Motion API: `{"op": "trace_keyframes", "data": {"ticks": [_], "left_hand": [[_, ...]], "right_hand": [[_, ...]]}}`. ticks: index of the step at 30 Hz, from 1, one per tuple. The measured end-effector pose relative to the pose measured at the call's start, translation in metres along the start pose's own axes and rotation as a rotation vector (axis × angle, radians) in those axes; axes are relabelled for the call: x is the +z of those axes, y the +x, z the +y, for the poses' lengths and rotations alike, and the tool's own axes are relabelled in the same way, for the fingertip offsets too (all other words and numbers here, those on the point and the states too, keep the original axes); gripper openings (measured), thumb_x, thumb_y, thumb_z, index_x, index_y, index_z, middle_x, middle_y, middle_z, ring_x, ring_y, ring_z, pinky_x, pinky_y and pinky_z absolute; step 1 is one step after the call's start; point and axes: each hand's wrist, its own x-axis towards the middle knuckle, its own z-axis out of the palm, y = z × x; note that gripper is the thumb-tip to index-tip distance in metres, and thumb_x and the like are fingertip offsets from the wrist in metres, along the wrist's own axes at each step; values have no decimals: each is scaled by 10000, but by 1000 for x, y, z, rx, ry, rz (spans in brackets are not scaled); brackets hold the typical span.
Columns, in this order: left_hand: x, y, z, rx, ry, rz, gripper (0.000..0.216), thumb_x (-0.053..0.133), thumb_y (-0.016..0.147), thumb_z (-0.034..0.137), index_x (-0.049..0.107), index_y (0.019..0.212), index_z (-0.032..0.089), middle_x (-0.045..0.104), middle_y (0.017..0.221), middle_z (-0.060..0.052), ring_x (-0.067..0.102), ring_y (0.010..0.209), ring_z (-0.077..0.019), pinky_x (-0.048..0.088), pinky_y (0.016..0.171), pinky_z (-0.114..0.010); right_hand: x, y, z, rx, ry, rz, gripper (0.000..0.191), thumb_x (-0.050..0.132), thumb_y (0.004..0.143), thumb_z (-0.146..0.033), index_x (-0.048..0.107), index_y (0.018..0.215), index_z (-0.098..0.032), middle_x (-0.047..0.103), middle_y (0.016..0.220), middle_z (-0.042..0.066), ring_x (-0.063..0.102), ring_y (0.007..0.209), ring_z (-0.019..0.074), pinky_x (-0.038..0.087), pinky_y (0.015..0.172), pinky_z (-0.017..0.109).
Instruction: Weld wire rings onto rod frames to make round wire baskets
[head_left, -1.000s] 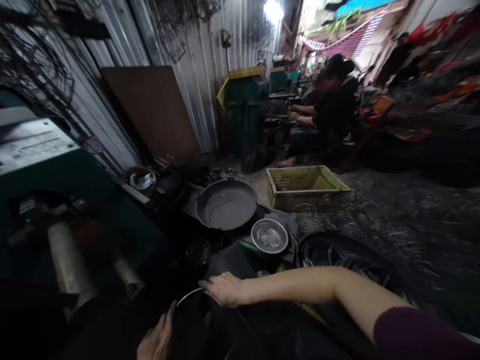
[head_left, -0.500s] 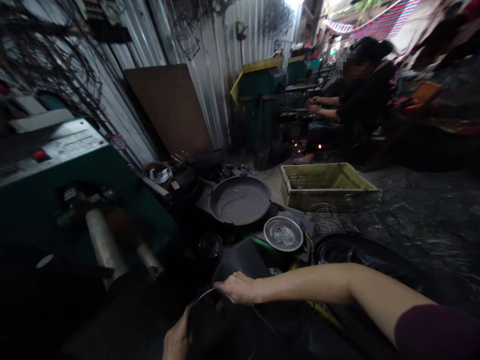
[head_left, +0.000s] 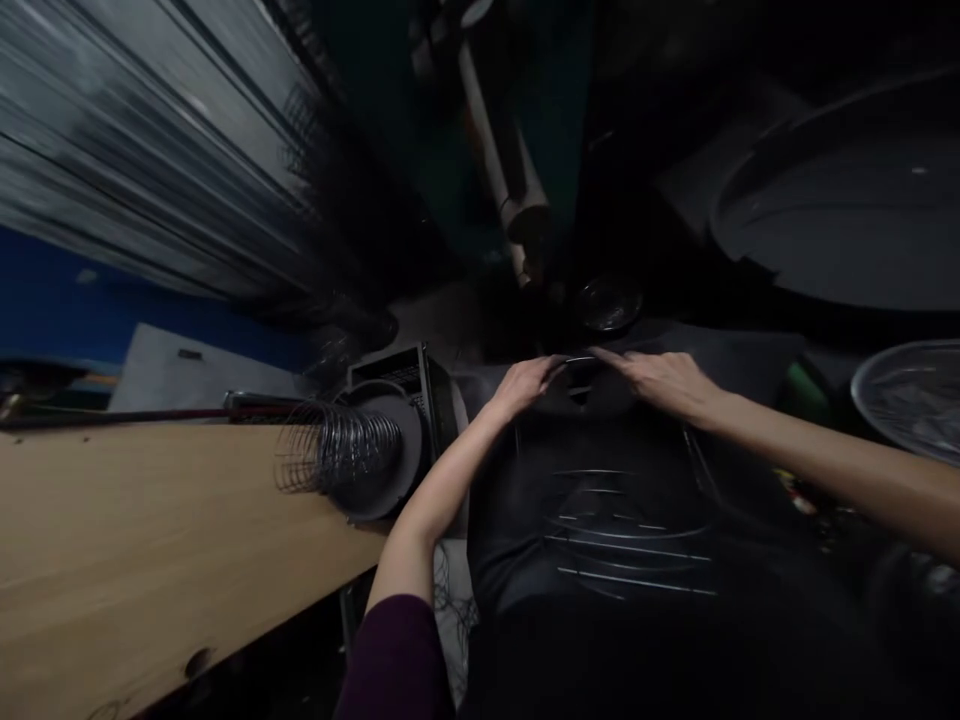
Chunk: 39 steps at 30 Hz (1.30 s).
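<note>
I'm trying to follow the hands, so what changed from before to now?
The view swung down and to the left. The left hand came up from low down to meet the right hand, and their fingertips now meet at a thin wire. A coil of wire and a wooden board came into view. The dark pan and round metal dish stayed side by side.

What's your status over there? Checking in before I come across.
Left hand, right hand at a dark wire piece, grip unclear. Thin wire rods across the dark lap. Wire coil on a round drum, left.
</note>
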Motion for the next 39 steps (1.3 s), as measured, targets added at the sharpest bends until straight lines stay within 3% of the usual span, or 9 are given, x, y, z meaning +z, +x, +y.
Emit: {"op": "trace_keyframes", "data": {"ticks": [4,11,16,22,31,39], "left_hand": [[-15,5,4,-49,76,5,363,448,925,274,553,1268,218,687,1109,-85,640,985,-186,447,846,-257],[-74,16,17,95,65,123,388,370,966,331,588,1225,142,680,1105,-107,629,1008,-177,432,842,-226],[-92,13,24,-21,312,165,348,367,963,278,606,1194,175,699,961,-81,638,861,-182,406,714,-232],[-111,19,29,-89,545,142,354,354,937,183,593,1199,199,696,972,-99,633,826,-206,368,651,-263],[-118,28,21,-115,519,140,342,383,923,189,604,1183,211,701,968,-99,639,834,-201,394,684,-261],[-115,29,14,-93,481,178,317,359,966,301,629,1102,205,716,956,-91,664,847,-211,391,672,-260]], "right_hand": [[-16,11,-1,20,-20,-6,604,343,923,-134,268,1510,-255,632,1021,129,610,746,248,406,617,303],[-88,24,-8,13,-92,35,540,370,957,-160,300,1483,-261,630,1071,122,603,836,288,349,614,318],[-114,30,-16,48,-20,15,436,393,972,-231,400,1407,-250,634,1037,129,607,841,295,330,609,306],[-118,51,-13,17,-6,106,394,366,974,-256,454,1356,-224,637,969,148,602,766,269,315,592,296],[-112,71,-4,-8,-41,133,448,338,964,-249,436,1398,-200,625,1015,180,612,811,300,342,604,310],[-110,76,-2,2,-24,146,437,290,992,-403,484,1344,-233,640,954,109,617,783,272,330,558,277]]}}
